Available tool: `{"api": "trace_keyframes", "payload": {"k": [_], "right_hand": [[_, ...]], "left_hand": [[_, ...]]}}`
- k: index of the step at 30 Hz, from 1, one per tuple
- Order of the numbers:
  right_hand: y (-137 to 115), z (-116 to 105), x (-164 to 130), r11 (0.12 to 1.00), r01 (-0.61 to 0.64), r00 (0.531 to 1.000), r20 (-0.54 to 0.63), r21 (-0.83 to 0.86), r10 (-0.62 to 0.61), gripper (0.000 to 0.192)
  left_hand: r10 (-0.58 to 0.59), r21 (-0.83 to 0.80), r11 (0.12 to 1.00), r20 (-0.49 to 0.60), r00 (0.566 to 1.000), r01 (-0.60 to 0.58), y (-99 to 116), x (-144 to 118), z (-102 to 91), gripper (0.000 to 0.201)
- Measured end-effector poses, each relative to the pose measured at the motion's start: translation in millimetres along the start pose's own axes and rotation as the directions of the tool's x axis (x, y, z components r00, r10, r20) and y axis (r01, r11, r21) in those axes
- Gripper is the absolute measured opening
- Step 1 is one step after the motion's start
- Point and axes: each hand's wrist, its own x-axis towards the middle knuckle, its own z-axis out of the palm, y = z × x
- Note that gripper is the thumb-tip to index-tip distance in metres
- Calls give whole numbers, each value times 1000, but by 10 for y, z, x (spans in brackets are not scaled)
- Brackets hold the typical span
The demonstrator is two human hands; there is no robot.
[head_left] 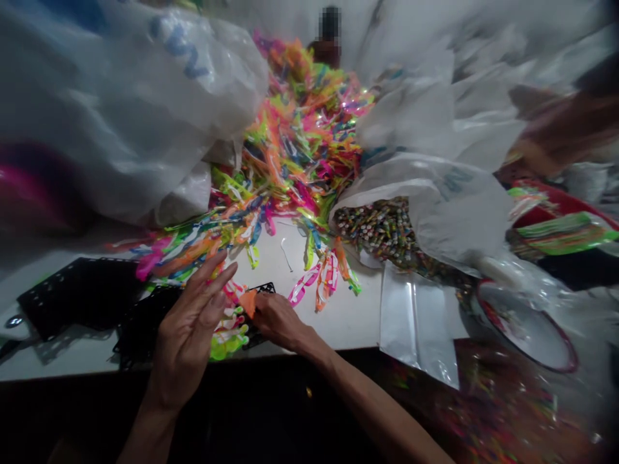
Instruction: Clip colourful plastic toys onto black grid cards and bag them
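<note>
My left hand [186, 335] is raised near the table's front edge, its fingers stretched out and nothing visible in its grip. Close beside it, my right hand [278, 319] has its fingers closed on a small orange plastic piece [248, 301]. Beneath the right hand lies a black perforated tray [265, 288], mostly covered. A row of neon plastic pieces with white parts [228, 338] rests between my hands, yellow-green ones at the front. Behind the left hand, more loose bright pieces [193, 254] are strewn; a few pink and orange ones [326, 277] lie right of the tray.
A large heap of neon pieces [300, 142] rises at the back between white plastic bags [207, 84]. An open bag holds small multicoloured bits [377, 225]. Black perforated sheets [82, 296] lie left; clear plastic sleeves [416, 322] and a rimmed bowl [536, 332] right. Another person's blurred arm [556, 132] reaches in.
</note>
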Motion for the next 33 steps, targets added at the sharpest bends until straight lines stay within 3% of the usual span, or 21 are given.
{"api": "trace_keyframes", "payload": {"k": [5,9,12,15,17,19,22,25,28,33], "right_hand": [[51,-85,47,995,-43,998,51,-92,48,12],[-125,83,33,940,-20,994,98,-342,57,20],[-184,132,28,932,-61,994,63,-358,90,21],[37,-130,33,969,-26,995,83,-246,48,16],[303,-447,36,949,-93,994,23,-301,105,23],[575,-761,46,820,-272,960,-84,-503,267,28],[855,-1046,71,724,-268,955,-80,-636,284,29],[952,-1122,63,658,-226,964,-66,-718,259,31],[966,-1134,22,650,-226,961,-57,-725,271,31],[951,-1140,28,649,-151,972,6,-745,233,31]], "left_hand": [[8,5,1000,5,1000,-8,9,4,3,30],[11,36,999,53,999,-13,67,13,32,32],[39,74,996,88,995,-46,80,28,34,31],[44,96,994,56,997,-50,52,48,20,31],[69,93,993,19,997,-70,33,42,11,34],[108,90,990,-18,994,-106,31,4,6,34],[167,94,983,-82,983,-159,54,-104,8,33],[256,164,958,-107,961,-237,69,-216,24,33],[323,244,922,-52,945,-302,52,-275,61,33],[333,262,915,-57,941,-307,-6,-246,141,35]]}}
